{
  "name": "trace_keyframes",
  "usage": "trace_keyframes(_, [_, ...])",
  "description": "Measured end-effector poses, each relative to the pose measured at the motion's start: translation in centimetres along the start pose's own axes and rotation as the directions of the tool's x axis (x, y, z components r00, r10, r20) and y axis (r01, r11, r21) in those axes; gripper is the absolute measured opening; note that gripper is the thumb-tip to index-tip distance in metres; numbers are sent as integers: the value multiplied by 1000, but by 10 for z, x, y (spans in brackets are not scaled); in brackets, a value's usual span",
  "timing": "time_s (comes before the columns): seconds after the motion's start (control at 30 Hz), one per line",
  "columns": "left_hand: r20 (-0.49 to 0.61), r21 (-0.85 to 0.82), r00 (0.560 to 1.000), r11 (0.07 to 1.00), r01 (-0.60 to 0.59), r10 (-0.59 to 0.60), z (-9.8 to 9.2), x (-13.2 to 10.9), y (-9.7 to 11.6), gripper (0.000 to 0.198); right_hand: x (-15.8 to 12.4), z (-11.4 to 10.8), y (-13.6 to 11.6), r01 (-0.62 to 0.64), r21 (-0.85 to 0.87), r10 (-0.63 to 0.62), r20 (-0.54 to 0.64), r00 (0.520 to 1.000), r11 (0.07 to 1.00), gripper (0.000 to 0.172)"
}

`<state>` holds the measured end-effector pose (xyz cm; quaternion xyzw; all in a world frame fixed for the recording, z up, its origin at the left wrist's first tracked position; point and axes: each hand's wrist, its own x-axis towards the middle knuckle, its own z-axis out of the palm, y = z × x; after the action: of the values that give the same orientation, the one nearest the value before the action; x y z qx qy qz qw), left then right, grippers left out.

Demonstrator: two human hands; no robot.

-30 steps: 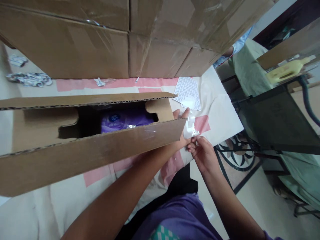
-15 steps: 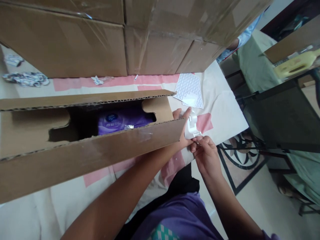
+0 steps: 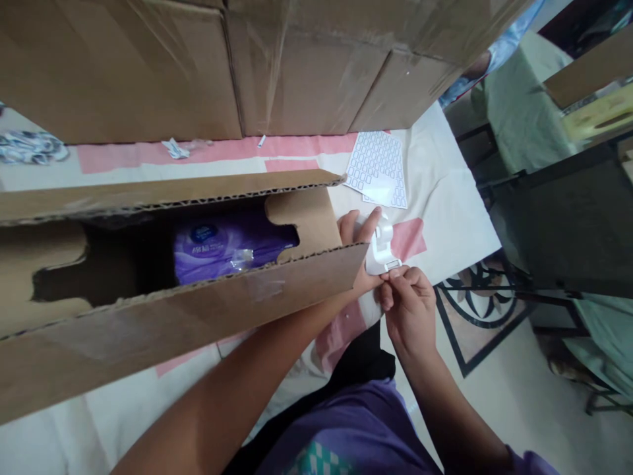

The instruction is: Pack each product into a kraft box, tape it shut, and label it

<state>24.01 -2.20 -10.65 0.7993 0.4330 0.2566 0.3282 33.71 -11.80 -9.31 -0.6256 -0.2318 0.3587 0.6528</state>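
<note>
My left hand (image 3: 368, 227) is closed around a white tape dispenser (image 3: 380, 252), just past the right end of an open cardboard box (image 3: 277, 293). The box partly hides that hand. My right hand (image 3: 411, 300) pinches at the dispenser's near edge, thumb against fingers. It seems to grip the end of the tape there, though the strip itself is too small to make out clearly. Inside the long box lies a purple plastic packet (image 3: 217, 247) with a dark blue logo, between notched inner cardboard flaps.
Taped cardboard boxes (image 3: 163, 79) are stacked along the back. Sticker sheets (image 3: 378, 165) lie on the cloth-covered table (image 3: 445, 198), with crumpled paper (image 3: 32, 146) at far left. Beyond the right edge are a dark chair back (image 3: 554, 224) and another person's sleeve (image 3: 514, 39).
The view has shifted slightly, and the box and the packet sit a little further left in it. Both hands keep nearly the same hold at the tape dispenser.
</note>
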Motion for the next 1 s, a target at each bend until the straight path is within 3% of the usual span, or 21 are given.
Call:
trace_keyframes(0.47, [12, 15, 999, 999, -35, 35, 2, -1, -4, 97, 0, 1, 4, 56, -10, -56, -15, 998, 998, 43])
trace_keyframes(0.77, [62, 36, 998, 999, 10, -13, -4, 1, 0, 93, 0, 2, 11, 160, -40, -161, -14, 987, 986, 46])
trace_keyframes(1.0, [-71, -46, 994, 995, -86, 82, 11, -2, -11, 97, 4, -2, 12, 172, -30, -171, 12, 985, 985, 49])
